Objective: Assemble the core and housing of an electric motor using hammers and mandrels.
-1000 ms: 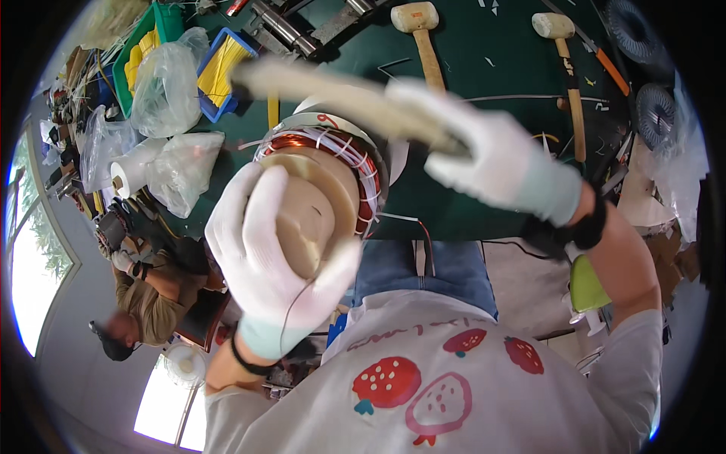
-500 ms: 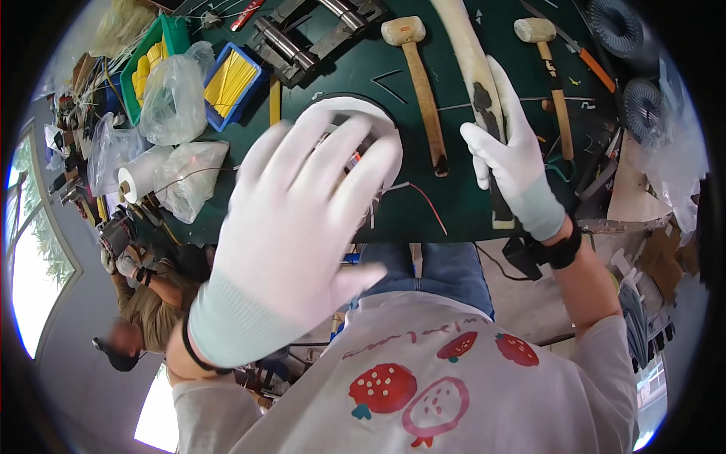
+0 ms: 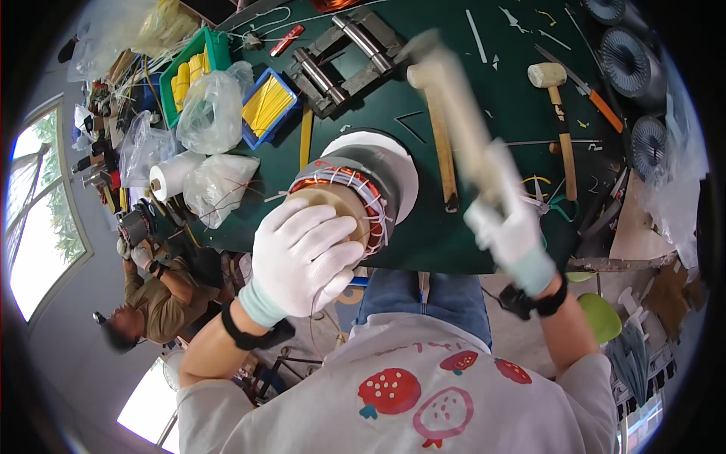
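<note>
My left hand, in a white glove, grips a round tan block at the near end of a motor stator. The stator is a grey cylinder lying tilted on its side, its copper windings laced with white cord, and a white round face shows behind it. In my gloved right hand is a hammer by its pale wooden handle. Motion smears the hammer; its dark head is up near the far side. A wooden mallet lies between stator and right hand, its head partly behind the hammer.
On the green tabletop lie a second mallet, an orange-handled tool and a steel fixture. Left are a blue tray, a green bin and plastic bags. Another person works at far left.
My left hand has dropped lower and now holds the round block at the stator, which has come into view. The hammer has swung, and its head has come into view.
</note>
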